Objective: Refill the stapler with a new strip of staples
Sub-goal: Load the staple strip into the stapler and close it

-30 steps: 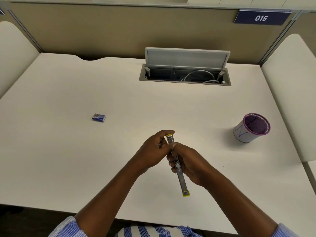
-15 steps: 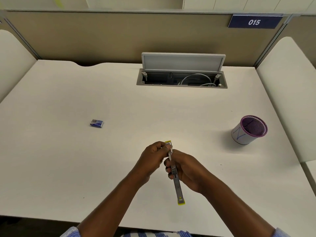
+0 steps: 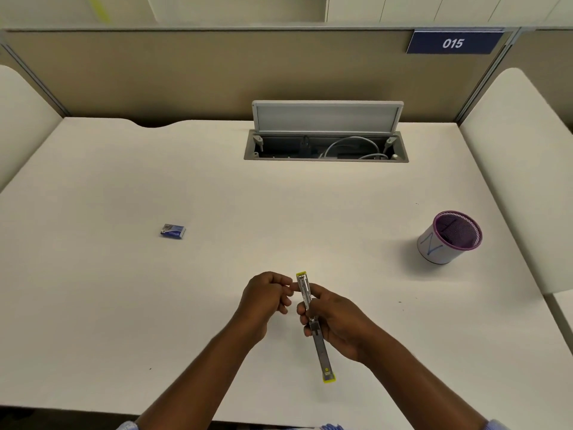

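Above the white desk's (image 3: 124,305) near edge the right hand (image 3: 336,321) grasps the opened grey metal stapler with yellow ends (image 3: 313,324), the left hand (image 3: 266,297) pinches beside it, contents unclear, and near the right edge the purple-rimmed mesh cup (image 3: 449,237) looks empty.

1. Even, soft overhead light w/ a warm yellowish cast on the desk (image 3: 124,305).
2. Shadows faint: a soft one left of the pen cup (image 3: 449,237), a weak one under the hands.
3. Wide-angle bend at the edges; partition (image 3: 155,72) bows.
4. Slightly soft overall, no glare.
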